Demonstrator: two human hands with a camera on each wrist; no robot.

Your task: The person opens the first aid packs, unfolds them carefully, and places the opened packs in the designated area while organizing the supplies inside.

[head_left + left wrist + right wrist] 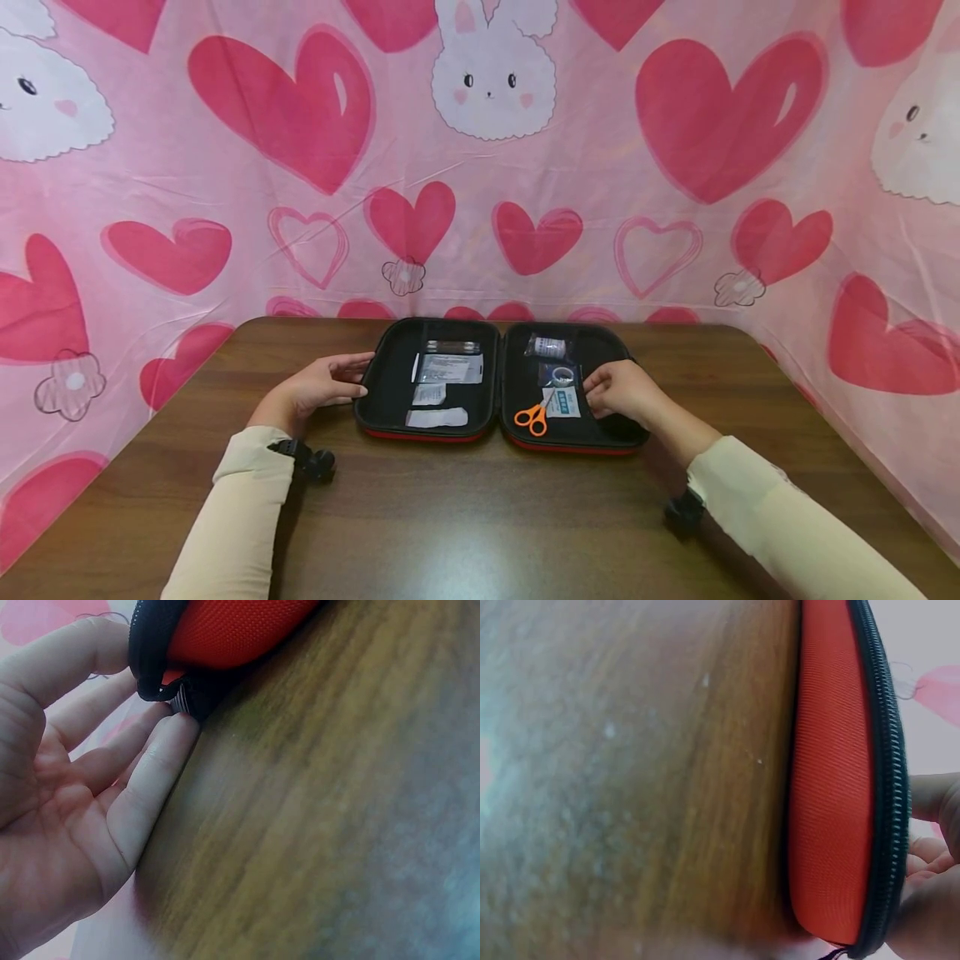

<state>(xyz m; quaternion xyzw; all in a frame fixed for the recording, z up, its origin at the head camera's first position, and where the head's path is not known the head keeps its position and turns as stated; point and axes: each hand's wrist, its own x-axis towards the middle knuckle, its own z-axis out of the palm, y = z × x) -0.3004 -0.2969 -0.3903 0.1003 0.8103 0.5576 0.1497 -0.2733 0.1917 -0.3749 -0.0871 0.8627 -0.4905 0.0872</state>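
Note:
A black-lined case (517, 417) with a red outer shell lies unfolded on the table. My left hand (318, 387) rests against its left rim, fingers mostly straight; in the left wrist view, the fingertips (176, 735) touch the zippered edge. My right hand (622, 390) reaches into the right half with bent fingers, fingertips beside a blue-and-white packet (562, 403). The case wall (832, 787) partly hides those fingers in the right wrist view, and I cannot tell whether they hold anything. Orange-handled scissors (534, 417) lie next to the packet.
The right half also holds a roll in clear wrap (549, 347) and a bagged tape roll (561, 377). In the left half sit clear tubes (452, 347), a printed packet (450, 368), a small white packet (429, 394) and a long white one (437, 417). A heart-print cloth (536, 167) hangs behind.

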